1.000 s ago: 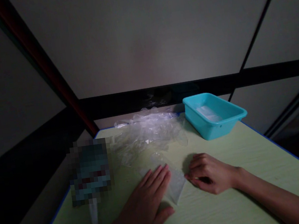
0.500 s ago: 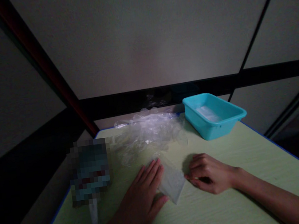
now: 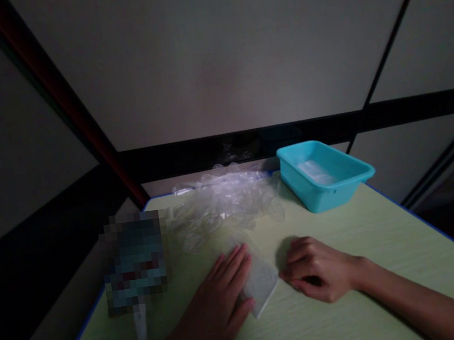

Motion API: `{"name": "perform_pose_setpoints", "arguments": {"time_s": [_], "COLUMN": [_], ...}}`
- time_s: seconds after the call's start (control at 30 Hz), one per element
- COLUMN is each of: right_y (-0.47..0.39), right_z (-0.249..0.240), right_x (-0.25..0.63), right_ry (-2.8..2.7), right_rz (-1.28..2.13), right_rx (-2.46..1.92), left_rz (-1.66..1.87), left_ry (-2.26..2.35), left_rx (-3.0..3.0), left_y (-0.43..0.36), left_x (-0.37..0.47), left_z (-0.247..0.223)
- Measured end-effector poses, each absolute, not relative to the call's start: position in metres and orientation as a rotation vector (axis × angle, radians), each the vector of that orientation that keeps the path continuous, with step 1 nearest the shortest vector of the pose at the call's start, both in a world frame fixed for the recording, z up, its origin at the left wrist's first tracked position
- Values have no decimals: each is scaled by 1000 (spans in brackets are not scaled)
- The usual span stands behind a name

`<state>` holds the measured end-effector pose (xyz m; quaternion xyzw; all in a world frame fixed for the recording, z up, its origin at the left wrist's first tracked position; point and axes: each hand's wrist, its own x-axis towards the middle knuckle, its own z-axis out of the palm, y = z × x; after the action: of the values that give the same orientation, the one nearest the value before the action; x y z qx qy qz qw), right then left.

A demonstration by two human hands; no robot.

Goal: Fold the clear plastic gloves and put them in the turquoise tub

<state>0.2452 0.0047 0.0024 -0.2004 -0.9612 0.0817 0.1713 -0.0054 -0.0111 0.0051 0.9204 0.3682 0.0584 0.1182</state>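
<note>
The left hand (image 3: 224, 297) lay flat over the folded plastic (image 3: 262, 282), fingers straight, gripping nothing; the right hand (image 3: 312, 271) curled just beside its right corner, grip unclear.

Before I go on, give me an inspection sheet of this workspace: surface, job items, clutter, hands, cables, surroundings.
Surface: pale yellow-green table with a blue edge.
Job items: thin translucent plastic piece, lying flat, partly covered.
Clutter: crumpled pile of clear plastic at the back; turquoise basin at back right, with whitish material inside; pixelated object at left, unidentifiable, a white strip below it.
Hands: left hand palm down over the plastic piece; right hand curled beside its right corner, contact unclear.
Cables: nothing seen.
Surroundings: pale panels with dark bands; dim light.
</note>
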Motion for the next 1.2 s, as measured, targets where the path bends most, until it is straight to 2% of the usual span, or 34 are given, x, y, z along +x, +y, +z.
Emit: {"name": "perform_pose_setpoints", "arguments": {"time_s": [0.17, 0.33, 0.63, 0.8, 1.0, 1.2], "right_y": [-2, -2, -1, -4, -11, -8], "right_z": [2, 5, 7, 9, 24, 23], "right_x": [238, 238, 238, 235, 217, 207], "right_ry": [-2730, -2562, -2520, -2561, -2721, -2833], "right_rz": [262, 378, 358, 319, 549, 681], "right_rx": [-435, -519, -535, -471, -258, -293], "left_rz": [65, 13, 97, 123, 66, 40], "left_ry": [807, 689, 488, 506, 661, 730], "left_rx": [2698, 2726, 2775, 2852, 2825, 2864], "left_y": [-25, -32, -23, -25, -33, -33], "left_x": [6, 16, 14, 16, 20, 27], "left_z": [22, 35, -1, 3, 12, -17]}}
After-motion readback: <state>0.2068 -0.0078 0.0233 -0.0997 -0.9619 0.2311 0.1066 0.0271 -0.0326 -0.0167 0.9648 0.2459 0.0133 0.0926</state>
